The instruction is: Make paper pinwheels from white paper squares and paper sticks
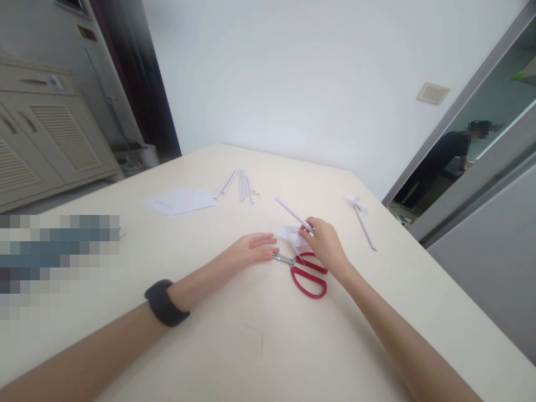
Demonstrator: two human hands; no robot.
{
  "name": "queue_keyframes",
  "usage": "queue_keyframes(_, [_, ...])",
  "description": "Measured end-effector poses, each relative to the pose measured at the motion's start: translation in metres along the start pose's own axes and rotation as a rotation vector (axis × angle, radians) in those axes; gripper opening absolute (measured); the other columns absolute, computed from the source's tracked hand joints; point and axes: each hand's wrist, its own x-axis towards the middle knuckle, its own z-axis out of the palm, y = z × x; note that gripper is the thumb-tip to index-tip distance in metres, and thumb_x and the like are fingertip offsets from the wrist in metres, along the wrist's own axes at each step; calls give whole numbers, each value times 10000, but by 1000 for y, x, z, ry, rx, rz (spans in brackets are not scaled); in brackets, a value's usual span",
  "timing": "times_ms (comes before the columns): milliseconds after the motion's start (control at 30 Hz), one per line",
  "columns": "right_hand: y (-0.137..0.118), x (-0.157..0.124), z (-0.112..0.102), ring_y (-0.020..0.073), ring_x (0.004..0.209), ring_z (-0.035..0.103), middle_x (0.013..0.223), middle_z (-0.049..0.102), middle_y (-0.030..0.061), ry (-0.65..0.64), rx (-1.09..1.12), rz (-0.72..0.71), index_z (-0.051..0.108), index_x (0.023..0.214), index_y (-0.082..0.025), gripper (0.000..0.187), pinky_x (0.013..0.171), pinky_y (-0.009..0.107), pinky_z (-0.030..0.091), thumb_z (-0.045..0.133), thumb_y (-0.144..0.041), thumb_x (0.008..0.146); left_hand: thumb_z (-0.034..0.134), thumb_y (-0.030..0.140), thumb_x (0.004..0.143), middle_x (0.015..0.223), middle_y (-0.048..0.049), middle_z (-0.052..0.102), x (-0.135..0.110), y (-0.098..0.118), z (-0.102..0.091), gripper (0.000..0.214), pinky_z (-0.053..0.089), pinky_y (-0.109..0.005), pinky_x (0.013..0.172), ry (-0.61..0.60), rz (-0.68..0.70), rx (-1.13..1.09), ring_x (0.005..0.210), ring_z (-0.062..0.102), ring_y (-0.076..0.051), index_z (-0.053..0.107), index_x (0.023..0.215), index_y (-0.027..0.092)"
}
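My right hand point(326, 245) is closed on a thin rolled white paper stick point(293, 214) that slants up to the left, with a small white paper piece point(292, 235) at its lower end. My left hand point(251, 248) lies flat on the cream table point(259, 340), fingers stretched out, its tips next to the paper piece and the blades of red-handled scissors point(307, 276). The scissors lie on the table just under my right hand. A black band point(164, 303) sits on my left wrist.
Several rolled paper sticks point(239, 184) and flat white sheets point(180, 201) lie farther back on the table. A finished stick with a paper bow point(362, 218) lies at the right. A cabinet point(46, 139) stands left. Another person point(444, 162) stands beyond the doorway, right.
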Motion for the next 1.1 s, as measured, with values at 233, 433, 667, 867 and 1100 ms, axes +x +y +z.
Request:
queue_keyframes(233, [0, -3, -3, 129, 606, 439, 650, 529, -4, -37, 281, 99, 603, 702, -175, 123, 560, 254, 310, 538, -265, 755, 621, 206, 706, 1058, -77, 679, -7, 10, 4, 439, 481, -321, 711, -97, 17, 107, 812, 664, -233, 588, 1143, 229])
queue_keyframes(433, [-11, -18, -21, 78, 475, 164, 548, 217, -78, -208, 656, 218, 553, 783, -168, 210, 434, 232, 158, 539, -376, 797, 560, 172, 782, 1341, -59, 459, -17, 14, 9, 468, 487, -296, 753, -122, 343, 156, 938, 591, -179, 469, 1228, 280])
queue_keyframes(667, [-25, -36, -25, 80, 496, 87, 569, 147, -78, -411, 941, 302, 488, 728, -181, 243, 435, 237, 101, 552, -395, 824, 554, 115, 809, 1086, -38, 538, -26, 15, 13, 266, 487, -289, 746, 109, 621, 454, 874, 561, -150, 519, 1046, 230])
queue_keyframes(867, [-35, -44, -23, 73, 499, 72, 561, 165, -76, -505, 1154, 350, 475, 678, -165, 234, 433, 216, 92, 594, -305, 823, 605, 142, 804, 977, -29, 539, -26, 14, 12, 75, 475, -274, 760, 182, 829, 610, 875, 540, -139, 555, 835, 188])
queue_keyframes(1100, [-38, -49, -17, 70, 500, 67, 561, 168, -79, -534, 1170, 360, 485, 685, -159, 237, 424, 218, 80, 622, -314, 802, 610, 135, 802, 991, -30, 558, -29, 14, 11, 67, 452, -296, 805, 217, 912, 762, 891, 546, -143, 584, 823, 193])
